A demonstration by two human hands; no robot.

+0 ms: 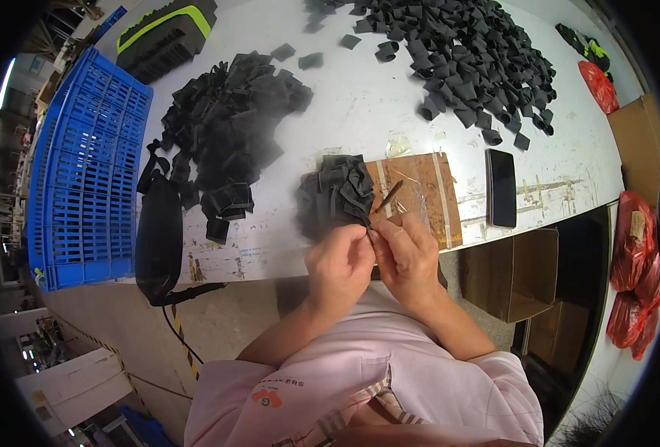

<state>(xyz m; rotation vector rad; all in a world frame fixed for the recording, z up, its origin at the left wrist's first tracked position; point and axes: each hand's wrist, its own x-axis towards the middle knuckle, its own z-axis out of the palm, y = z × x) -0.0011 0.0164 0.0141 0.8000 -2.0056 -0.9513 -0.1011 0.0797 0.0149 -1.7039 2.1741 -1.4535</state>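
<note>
My left hand (340,262) and my right hand (406,257) meet at the table's front edge. Both are closed in a pinch on a small black fabric piece (368,221), mostly hidden by the fingertips. Just beyond them lies a heap of flat black fabric pieces (337,190), partly on a brown cardboard sheet (427,194). A thin dark pointed tool (392,195), its kind unclear, rests on the cardboard near my right hand.
A large pile of black fabric pieces (233,119) lies left; many short black tubes (464,67) lie far right. A blue crate (91,171) and black pouch (160,235) stand left. A phone (501,188) lies right. An open carton (509,276) sits below.
</note>
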